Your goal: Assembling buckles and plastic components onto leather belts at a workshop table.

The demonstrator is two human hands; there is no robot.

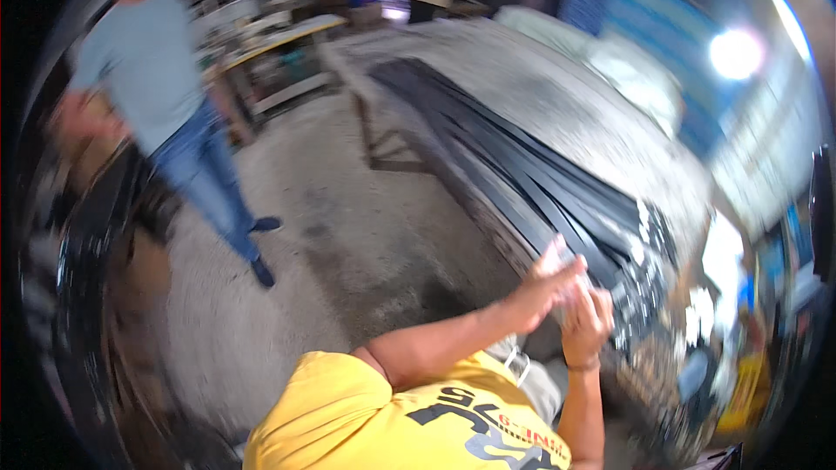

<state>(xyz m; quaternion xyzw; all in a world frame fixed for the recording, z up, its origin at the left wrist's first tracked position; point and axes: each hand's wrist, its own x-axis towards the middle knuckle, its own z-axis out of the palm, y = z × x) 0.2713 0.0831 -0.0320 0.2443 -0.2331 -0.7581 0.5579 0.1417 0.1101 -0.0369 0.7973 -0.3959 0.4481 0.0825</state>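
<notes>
My left hand [542, 294] and my right hand [587, 325] are close together at the near end of a long table. Between their fingers is a small pale, translucent thing [568, 271], too blurred to name. The left hand's fingers reach forward around it, while those of the right are curled in against it. Just beyond my hands, long black strips [522, 161] lie in a bundle along the table [470, 43]. Their near end spreads out beside my right hand.
A person [152, 70] in a light blue shirt and jeans stands at left on the concrete floor [322, 209]. Behind is a yellow-edged workbench [283, 35]. Pale sacks [640, 78] lie along the table's far right side. Glossy dark clutter [649, 296] and a yellow crate [744, 392] are at right.
</notes>
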